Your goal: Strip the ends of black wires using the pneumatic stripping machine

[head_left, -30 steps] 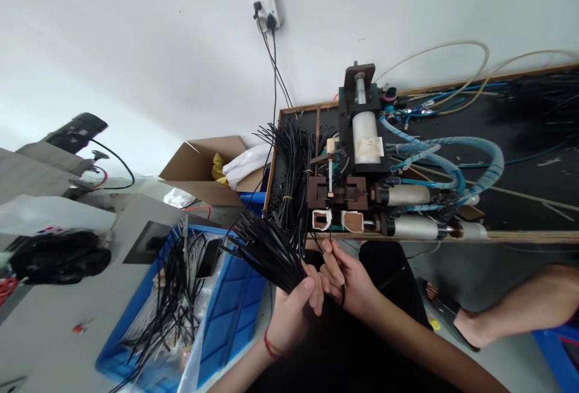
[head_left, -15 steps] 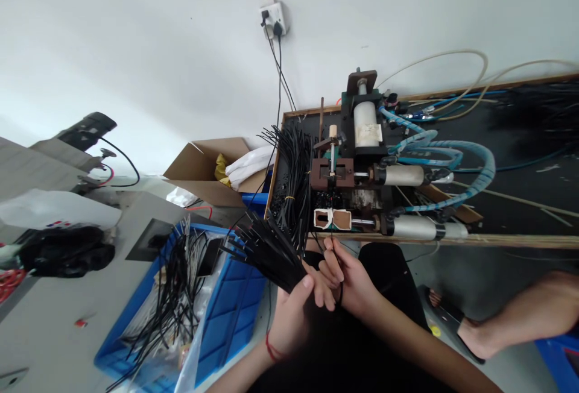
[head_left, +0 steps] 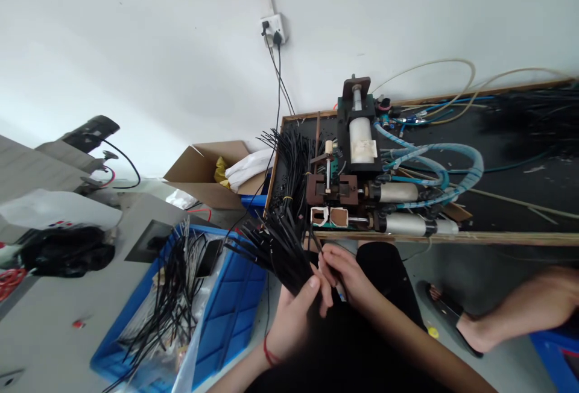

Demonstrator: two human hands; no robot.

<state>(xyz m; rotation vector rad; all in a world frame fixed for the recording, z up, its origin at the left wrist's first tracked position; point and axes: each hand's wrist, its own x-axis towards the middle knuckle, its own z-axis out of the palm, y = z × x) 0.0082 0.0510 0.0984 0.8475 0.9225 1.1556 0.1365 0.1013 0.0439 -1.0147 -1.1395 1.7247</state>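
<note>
My left hand (head_left: 296, 308) is closed round a thick bundle of black cables (head_left: 275, 248), whose cut ends fan out up and to the left. Beside it, my right hand (head_left: 346, 269) pinches a single black cable (head_left: 315, 240) close to the bundle. That cable's upper end rises towards the bench edge, just below the front clamp (head_left: 338, 217) with its tan, white-edged pads. The pads stand apart, and so do the jaws of the brown clamp (head_left: 348, 190) behind them. Part of the held cable is hidden by my fingers.
Pneumatic cylinders (head_left: 400, 224) and blue hoses (head_left: 470, 161) sit on the wooden-edged bench. More black cables (head_left: 292, 164) lie at its left end. A blue crate (head_left: 230, 302) holding cables and a cardboard box (head_left: 203, 191) stand left. Another person's leg (head_left: 520, 308) is at right.
My right hand has moved slightly down, and its cable has come away from the front clamp. Both clamps, closed before, are apart now. My left hand still holds the bundle.
</note>
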